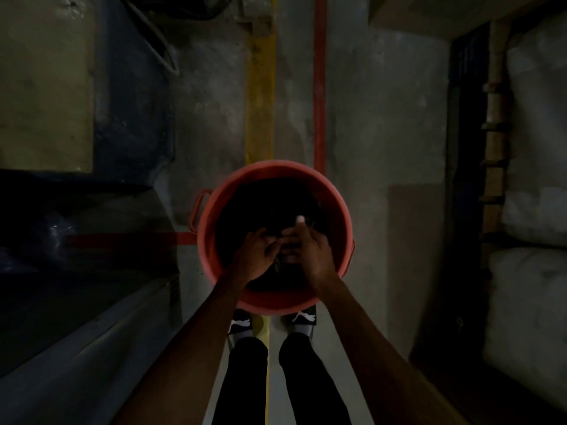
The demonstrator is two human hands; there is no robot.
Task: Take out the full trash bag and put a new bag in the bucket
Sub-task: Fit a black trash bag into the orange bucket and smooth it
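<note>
- The red bucket is standing on the floor directly in front of my shoes, its near rim overlapping the toes. It is round, with a loop handle sticking out on its left side.
- A black trash bag is filling the inside of the bucket; its surface is reading as almost uniform black, with only faint crinkles near my fingers.
- My left hand and right hand are both reaching down into the bucket's mouth, close together, fingers curled inward over gathered bag material at the near half of the opening. They are looking closed on the bag, but the actual grip is too dark for me to tell for certain.
- My right thumb is pointing up, its tip catching light.
- The floor is grey concrete, and a yellow stripe and a red stripe are running away from the bucket toward the far edge; another red stripe is running off to the left.
- The room is very dim. Large white sacks are lying along the floor's right edge.
- The dark shapes at the left are too murky to identify.
</note>
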